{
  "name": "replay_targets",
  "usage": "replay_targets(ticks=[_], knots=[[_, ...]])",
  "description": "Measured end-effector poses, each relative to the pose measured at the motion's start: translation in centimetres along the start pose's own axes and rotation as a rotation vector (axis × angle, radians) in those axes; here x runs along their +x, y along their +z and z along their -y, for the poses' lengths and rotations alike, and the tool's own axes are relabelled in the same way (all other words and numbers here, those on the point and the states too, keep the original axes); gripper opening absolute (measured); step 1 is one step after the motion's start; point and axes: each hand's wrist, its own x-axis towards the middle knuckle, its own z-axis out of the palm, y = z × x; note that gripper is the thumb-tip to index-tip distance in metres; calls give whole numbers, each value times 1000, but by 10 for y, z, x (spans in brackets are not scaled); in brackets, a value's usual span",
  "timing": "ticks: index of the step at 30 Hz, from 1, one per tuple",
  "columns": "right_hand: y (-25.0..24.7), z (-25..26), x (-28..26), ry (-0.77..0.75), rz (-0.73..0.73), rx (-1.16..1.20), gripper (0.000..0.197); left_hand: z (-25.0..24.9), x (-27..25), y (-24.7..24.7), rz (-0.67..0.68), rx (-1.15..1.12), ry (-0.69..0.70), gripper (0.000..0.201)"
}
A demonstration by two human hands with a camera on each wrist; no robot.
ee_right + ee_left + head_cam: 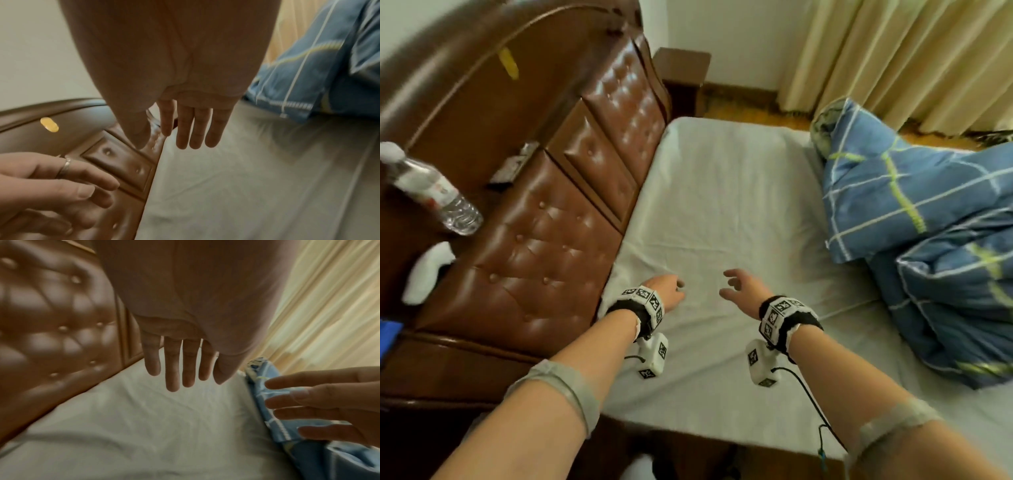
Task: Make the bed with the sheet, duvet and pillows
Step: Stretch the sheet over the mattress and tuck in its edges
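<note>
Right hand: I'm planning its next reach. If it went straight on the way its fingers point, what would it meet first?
Probably the white sheet: the right hand, open and empty, points along the bed and slightly down. Depth is unclear.

left hand (pixel 176 356) fingers straight above white sheet (pixel 144 426); right hand (pixel 329 410) beside duvet (pixel 271 418)

Wrists: we see a black strap on each, ringed with white blocks (pixel 645 297) printed with black-and-white square markers.
Cameras: a white boxy unit (pixel 654 356) hangs under each wrist, marked the same way.
Cable: a thin black lead (pixel 808 394) runs from the right unit.
Forearms: bare, with a grey translucent band (pixel 565 387) near each elbow.
Ring: a plain silver band (pixel 64 168) on a left finger.
</note>
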Motion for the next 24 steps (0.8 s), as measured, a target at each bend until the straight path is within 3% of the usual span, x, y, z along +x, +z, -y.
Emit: replay_targets(ticks=[4,8,16,24], knots=[[-76,-36,-73,49,-125,-44,45,-92,-27,-10,29,66,201,40],[-114,-95,-139,186,-238,-16,39,-165,-27,10,108,125,380,38],[-115,-249,-307,592,-371,171,40,-315,-54,110,282,416,673,35],[-108,-399,-472,767,-645,377,37,-489,-134,234,379,699,935,34]])
